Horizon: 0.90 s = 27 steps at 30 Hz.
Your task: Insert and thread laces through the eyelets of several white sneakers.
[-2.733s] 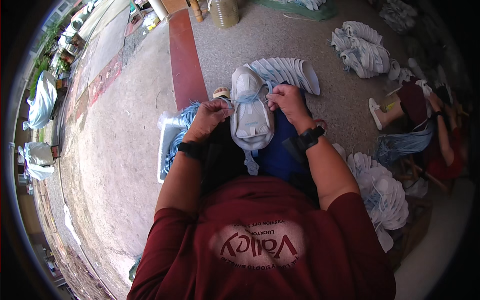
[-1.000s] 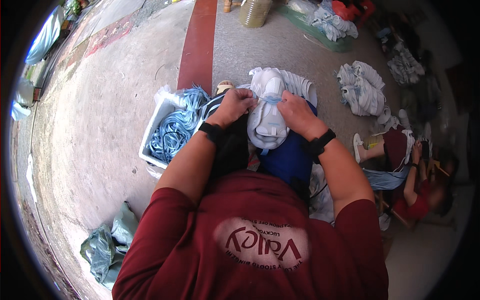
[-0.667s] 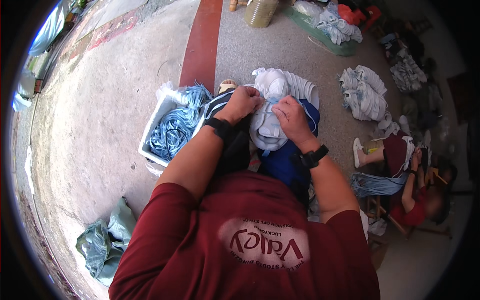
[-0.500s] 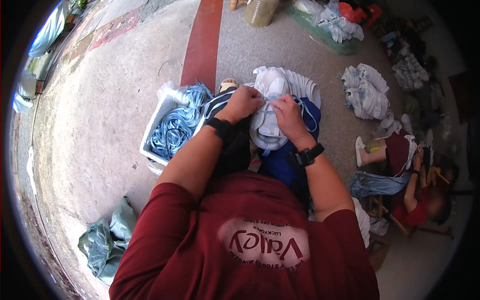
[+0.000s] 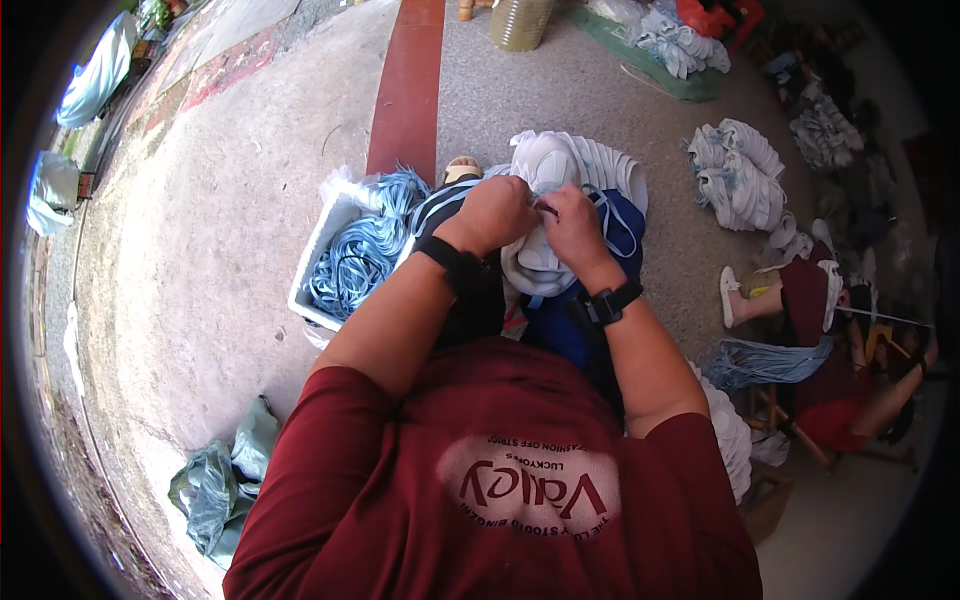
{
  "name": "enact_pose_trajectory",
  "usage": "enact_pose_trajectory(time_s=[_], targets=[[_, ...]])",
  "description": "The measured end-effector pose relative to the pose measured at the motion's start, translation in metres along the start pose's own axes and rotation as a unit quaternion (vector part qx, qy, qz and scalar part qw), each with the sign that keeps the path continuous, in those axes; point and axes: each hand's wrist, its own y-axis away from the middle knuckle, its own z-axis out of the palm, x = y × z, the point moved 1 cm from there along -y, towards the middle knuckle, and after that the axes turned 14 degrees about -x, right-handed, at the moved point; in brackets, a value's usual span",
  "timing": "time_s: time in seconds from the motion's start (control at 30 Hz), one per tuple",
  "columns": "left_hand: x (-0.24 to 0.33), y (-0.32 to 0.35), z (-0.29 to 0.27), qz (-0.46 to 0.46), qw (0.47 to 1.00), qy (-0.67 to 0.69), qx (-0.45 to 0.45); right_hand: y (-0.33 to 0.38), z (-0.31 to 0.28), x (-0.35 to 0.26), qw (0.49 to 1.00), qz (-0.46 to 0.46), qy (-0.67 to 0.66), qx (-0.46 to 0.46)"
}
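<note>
Since the preceding frame, the left hand has moved inward across the white shoe, its knuckles covering more of the middle, close beside the right hand. The shoe rests over the person's lap, with a light-blue lace looping out on its right side. The left fingers are curled, tips hidden; the right thumb and fingers are bent in close. What either grip has hold of cannot be told. For what appears to be lacing, best results would come from steadying the shoe between the thighs, pinching the lace near its end and keeping it untwisted.
</note>
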Motion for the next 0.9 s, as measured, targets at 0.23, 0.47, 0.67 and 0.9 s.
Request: enact_pose_trajectory(time_s=[0.23,0.47,0.67,0.9], targets=[[-0.001,0.006,0.001,-0.021,0.993,0.106,0.056,-0.008,0.004,-0.014,0.987,-0.026,0.158,-0.013],[-0.001,0.014,-0.006,-0.094,0.975,0.201,0.02,0.027,-0.048,-0.018,0.994,-0.066,-0.081,0.026],[0.025,-0.002,-0.02,0.013,0.982,0.167,0.085,0.084,-0.08,-0.016,0.789,-0.059,-0.609,-0.049],[0.066,-0.028,-0.007,0.017,0.969,-0.227,-0.096,0.087,-0.061,-0.018,0.832,-0.03,-0.549,-0.073]])
